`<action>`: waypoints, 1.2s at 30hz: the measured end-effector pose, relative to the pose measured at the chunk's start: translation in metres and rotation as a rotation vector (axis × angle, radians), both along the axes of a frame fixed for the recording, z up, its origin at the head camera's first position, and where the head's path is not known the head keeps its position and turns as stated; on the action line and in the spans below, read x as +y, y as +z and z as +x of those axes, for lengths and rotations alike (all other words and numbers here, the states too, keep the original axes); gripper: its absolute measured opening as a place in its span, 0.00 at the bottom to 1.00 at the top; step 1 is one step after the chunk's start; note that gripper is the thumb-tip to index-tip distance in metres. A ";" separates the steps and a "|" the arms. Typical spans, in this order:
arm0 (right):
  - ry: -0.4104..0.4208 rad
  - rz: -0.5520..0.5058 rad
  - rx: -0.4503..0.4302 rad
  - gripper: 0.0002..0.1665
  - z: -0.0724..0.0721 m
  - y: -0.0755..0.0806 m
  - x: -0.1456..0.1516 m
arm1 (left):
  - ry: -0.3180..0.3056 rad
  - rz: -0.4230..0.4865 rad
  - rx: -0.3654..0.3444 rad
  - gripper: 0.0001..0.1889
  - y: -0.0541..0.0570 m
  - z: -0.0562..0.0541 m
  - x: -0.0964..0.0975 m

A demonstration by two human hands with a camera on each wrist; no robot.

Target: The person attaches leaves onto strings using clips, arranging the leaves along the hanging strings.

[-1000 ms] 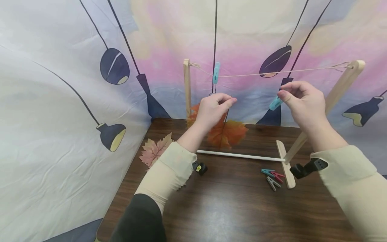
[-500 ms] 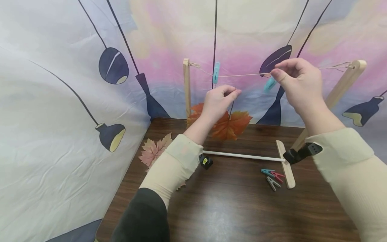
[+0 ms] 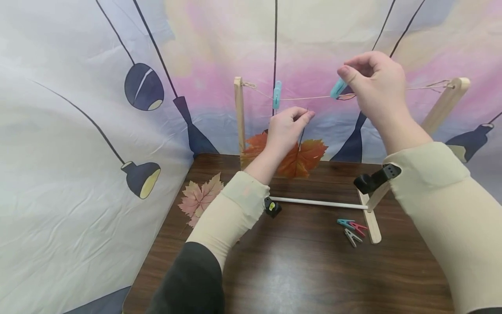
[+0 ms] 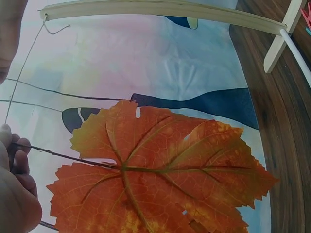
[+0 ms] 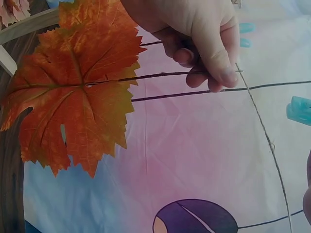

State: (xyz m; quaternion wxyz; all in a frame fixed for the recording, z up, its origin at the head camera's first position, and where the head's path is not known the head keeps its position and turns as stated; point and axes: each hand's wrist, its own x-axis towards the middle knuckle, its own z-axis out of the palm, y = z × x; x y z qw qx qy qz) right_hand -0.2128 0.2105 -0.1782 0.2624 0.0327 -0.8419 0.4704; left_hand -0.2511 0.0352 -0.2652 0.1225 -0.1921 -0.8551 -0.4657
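Observation:
My left hand (image 3: 286, 131) pinches the dark stem of an orange artificial leaf (image 4: 165, 170), just below a thin string (image 3: 306, 98). The leaf hangs down from the fingers, partly behind the wrist in the head view. My right hand (image 3: 374, 85) pinches a teal clothespin (image 3: 337, 88) beside the string, a little above and to the right of the left hand. In the right wrist view the clothespin (image 5: 299, 110) shows at the right edge, apart from the string. Another teal clothespin (image 3: 277, 95) is clipped on the string; a second orange leaf (image 3: 255, 146) shows below it, partly hidden.
The string runs between two wooden posts (image 3: 239, 117), joined low down by a white rod (image 3: 317, 202). Several clothespins (image 3: 351, 231) lie near the right foot (image 3: 373, 226). A pinkish leaf (image 3: 201, 196) rests on the dark wooden table (image 3: 298, 270) at the left.
My right hand has risen and moved left with the teal clothespin, from below the string to about its height. My left hand has lifted the orange leaf slightly up and right.

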 end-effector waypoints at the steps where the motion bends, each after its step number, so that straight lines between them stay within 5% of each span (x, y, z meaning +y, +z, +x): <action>1: 0.010 -0.002 -0.004 0.21 -0.001 0.001 -0.002 | 0.007 0.003 0.003 0.15 0.000 0.000 0.001; 14: -0.024 0.270 -0.031 0.27 -0.017 0.005 -0.022 | 0.052 0.093 -0.006 0.14 0.002 -0.007 0.005; 36: 0.018 0.333 -0.026 0.27 -0.029 0.001 -0.034 | 0.054 0.110 -0.004 0.14 0.003 -0.013 0.008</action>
